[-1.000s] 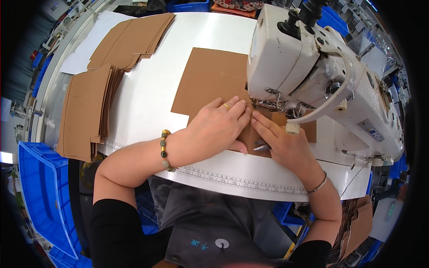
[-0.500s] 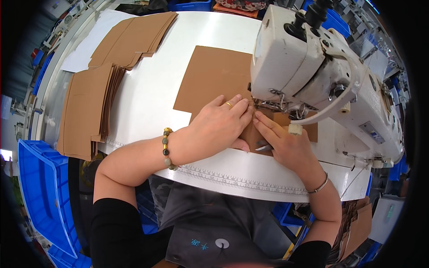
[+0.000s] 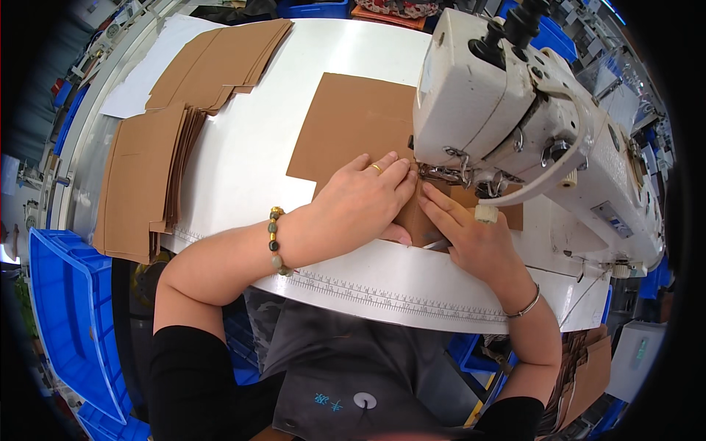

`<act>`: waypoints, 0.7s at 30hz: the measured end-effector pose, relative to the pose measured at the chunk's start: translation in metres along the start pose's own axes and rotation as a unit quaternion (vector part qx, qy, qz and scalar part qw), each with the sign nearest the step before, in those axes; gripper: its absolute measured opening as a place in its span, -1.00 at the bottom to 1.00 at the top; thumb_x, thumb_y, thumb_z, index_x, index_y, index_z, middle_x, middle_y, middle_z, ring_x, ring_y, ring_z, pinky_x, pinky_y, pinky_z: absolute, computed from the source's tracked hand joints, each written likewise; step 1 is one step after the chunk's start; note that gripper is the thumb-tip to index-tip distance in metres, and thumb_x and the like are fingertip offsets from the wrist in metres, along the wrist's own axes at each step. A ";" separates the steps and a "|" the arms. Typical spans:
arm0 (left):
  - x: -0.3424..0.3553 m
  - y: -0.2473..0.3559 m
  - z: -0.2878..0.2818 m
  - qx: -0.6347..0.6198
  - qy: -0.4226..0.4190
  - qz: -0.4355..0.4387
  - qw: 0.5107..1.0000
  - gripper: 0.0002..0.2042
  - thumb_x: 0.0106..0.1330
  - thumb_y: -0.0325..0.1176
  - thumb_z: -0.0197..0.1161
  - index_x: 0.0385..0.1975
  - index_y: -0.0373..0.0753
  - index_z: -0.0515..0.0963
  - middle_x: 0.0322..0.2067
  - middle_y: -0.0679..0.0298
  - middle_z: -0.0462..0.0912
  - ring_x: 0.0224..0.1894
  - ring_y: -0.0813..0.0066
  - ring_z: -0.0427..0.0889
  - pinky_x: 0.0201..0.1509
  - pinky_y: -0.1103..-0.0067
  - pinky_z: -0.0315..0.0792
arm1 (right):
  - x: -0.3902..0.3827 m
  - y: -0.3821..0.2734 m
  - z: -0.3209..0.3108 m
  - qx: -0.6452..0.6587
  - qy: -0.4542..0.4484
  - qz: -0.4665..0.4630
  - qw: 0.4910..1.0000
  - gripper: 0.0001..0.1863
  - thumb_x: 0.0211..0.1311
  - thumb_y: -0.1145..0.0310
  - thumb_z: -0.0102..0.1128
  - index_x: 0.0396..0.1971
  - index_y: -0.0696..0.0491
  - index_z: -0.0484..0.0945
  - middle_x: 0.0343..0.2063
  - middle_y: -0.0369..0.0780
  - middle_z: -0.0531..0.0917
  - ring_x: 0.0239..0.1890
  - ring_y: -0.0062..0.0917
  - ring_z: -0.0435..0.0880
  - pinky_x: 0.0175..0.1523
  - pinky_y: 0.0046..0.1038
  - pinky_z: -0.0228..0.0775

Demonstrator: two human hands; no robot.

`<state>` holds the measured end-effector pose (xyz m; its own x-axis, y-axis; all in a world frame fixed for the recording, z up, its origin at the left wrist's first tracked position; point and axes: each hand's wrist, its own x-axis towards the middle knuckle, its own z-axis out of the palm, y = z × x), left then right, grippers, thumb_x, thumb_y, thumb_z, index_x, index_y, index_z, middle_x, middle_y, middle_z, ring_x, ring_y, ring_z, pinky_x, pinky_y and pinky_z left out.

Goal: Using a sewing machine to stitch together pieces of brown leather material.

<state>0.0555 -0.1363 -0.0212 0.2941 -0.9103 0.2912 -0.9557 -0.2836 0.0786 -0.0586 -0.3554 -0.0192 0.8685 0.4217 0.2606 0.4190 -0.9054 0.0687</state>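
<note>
A flat brown panel (image 3: 357, 125), leather-like, lies on the white table under the needle end of a sewing machine (image 3: 471, 95). My left hand (image 3: 357, 202) lies on the panel with fingers stretched toward the presser foot and thumb spread toward the near edge. On the needle's other side, my right hand (image 3: 474, 235) presses its index and middle fingers onto the brown material. A small silver tool, apparently thread snips (image 3: 436, 244), pokes out from under that palm; its other fingers are curled and mostly hidden. The needle itself is hidden behind the machine head.
Stacks of brown panels (image 3: 140, 184) and more brown panels (image 3: 220, 62) lie at the left. A printed ruler (image 3: 382, 298) runs along the table's near edge. A blue bin (image 3: 77, 323) stands at lower left; brown pieces (image 3: 585, 375) hang at lower right.
The brown panel has shifted very slightly away from me. Both hands keep nearly the same places, and the silver tool under my right palm has turned a little.
</note>
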 end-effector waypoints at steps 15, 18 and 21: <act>-0.002 -0.001 -0.002 -0.010 0.004 -0.008 1.000 -0.21 0.14 0.17 0.28 0.16 -0.46 0.49 0.09 0.10 0.56 0.20 0.21 0.55 0.24 0.41 0.44 | -0.010 0.021 0.013 0.387 0.127 0.117 0.906 -0.63 -0.01 0.61 0.23 -0.18 -0.03 0.78 -0.51 -0.20 0.65 -0.57 -0.32 0.54 -0.35 -0.44 0.44; -0.004 0.000 -0.001 -0.025 -0.004 -0.013 1.000 -0.21 0.14 0.16 0.28 0.17 -0.45 0.48 0.12 0.08 0.54 0.23 0.18 0.53 0.27 0.39 0.43 | -0.013 0.029 0.004 0.401 0.137 0.046 0.905 -0.64 0.02 0.55 0.26 -0.14 -0.03 0.77 -0.52 -0.19 0.64 -0.58 -0.30 0.55 -0.36 -0.41 0.47; -0.017 0.012 -0.013 -0.022 -0.028 -0.021 0.999 -0.21 0.14 0.16 0.29 0.19 -0.44 0.47 0.17 0.06 0.51 0.29 0.15 0.49 0.31 0.36 0.41 | -0.008 0.022 -0.015 0.299 0.059 0.079 0.949 -0.74 0.05 0.46 0.29 -0.20 0.06 0.73 -0.53 -0.17 0.64 -0.54 -0.28 0.62 -0.37 -0.33 0.50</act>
<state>0.0390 -0.1202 -0.0132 0.3323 -0.9138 0.2336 -0.9420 -0.3090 0.1313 -0.0597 -0.3796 -0.0055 0.9123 0.2417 0.3305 0.3913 -0.7524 -0.5299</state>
